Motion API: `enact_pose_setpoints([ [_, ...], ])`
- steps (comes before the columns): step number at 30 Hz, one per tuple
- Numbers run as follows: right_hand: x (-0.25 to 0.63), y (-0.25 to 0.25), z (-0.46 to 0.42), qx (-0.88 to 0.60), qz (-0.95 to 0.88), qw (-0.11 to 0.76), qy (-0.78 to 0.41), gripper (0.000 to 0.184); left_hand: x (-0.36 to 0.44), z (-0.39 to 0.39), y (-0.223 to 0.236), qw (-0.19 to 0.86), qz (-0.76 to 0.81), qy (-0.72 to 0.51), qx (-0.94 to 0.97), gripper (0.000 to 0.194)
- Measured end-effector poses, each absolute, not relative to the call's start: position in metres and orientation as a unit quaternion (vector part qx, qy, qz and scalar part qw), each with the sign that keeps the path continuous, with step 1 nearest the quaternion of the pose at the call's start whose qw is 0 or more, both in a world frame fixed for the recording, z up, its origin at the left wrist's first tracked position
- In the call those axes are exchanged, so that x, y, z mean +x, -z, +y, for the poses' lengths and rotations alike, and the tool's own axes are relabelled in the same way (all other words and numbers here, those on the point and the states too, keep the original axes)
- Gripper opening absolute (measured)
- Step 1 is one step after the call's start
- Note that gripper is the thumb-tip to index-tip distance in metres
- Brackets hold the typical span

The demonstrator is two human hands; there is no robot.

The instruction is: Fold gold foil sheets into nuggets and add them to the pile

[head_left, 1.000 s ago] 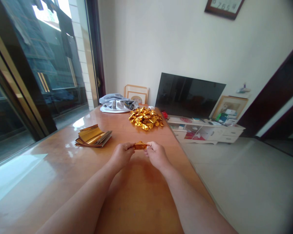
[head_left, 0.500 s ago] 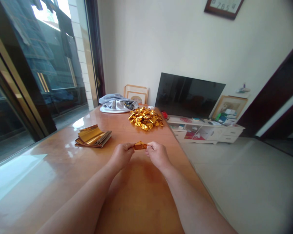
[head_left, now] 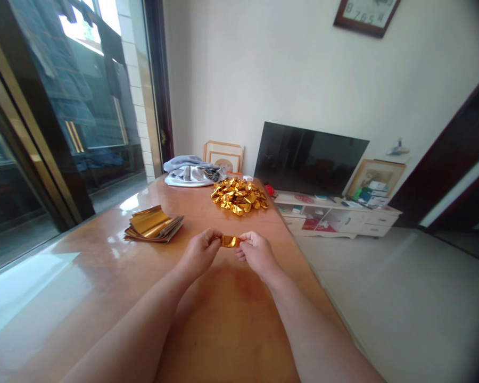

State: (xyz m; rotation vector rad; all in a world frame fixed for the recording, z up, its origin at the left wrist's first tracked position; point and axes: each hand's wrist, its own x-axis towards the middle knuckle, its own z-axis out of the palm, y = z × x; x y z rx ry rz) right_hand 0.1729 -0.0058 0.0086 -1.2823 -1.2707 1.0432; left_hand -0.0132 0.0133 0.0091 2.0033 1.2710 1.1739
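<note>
My left hand [head_left: 203, 249] and right hand [head_left: 257, 252] each pinch one end of the gold foil piece [head_left: 230, 241], which sits between them over the bench [head_left: 223, 330]. To shape it well, I judge, I should grip both ends evenly and press gently; thin foil likely tears under a hard tug. The heap of gold pieces [head_left: 239, 197] and the stack of foil sheets [head_left: 154, 225] lie loose, in no container. The white cabinet [head_left: 377, 219] has open compartments, one holding something red [head_left: 317, 224].
</note>
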Motion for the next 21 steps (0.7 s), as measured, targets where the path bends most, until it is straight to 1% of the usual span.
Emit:
enact_pose_setpoints([
  [3, 0.172, -0.012, -0.009, -0.526, -0.528, 0.501, -0.440, 0.020, -0.015, 0.014, -0.011, 0.257, 0.467, -0.429, 0.729, 0.021],
  [8, 0.173, -0.016, -0.013, -0.494, -0.543, 0.491, -0.469, 0.021, -0.020, 0.017, -0.010, 0.300, 0.522, -0.426, 0.675, 0.023],
  [11, 0.176, -0.019, -0.015, -0.486, -0.548, 0.488, -0.475, 0.027, -0.023, 0.017, -0.011, 0.359, 0.536, -0.435, 0.628, 0.023],
  [16, 0.178, -0.020, -0.014, -0.480, -0.565, 0.499, -0.449, 0.028, -0.025, 0.014, -0.014, 0.482, 0.519, -0.440, 0.552, 0.023],
  [21, 0.177, -0.019, -0.014, -0.461, -0.580, 0.519, -0.426, 0.030, -0.027, 0.013, -0.014, 0.543, 0.507, -0.417, 0.524, 0.023],
])
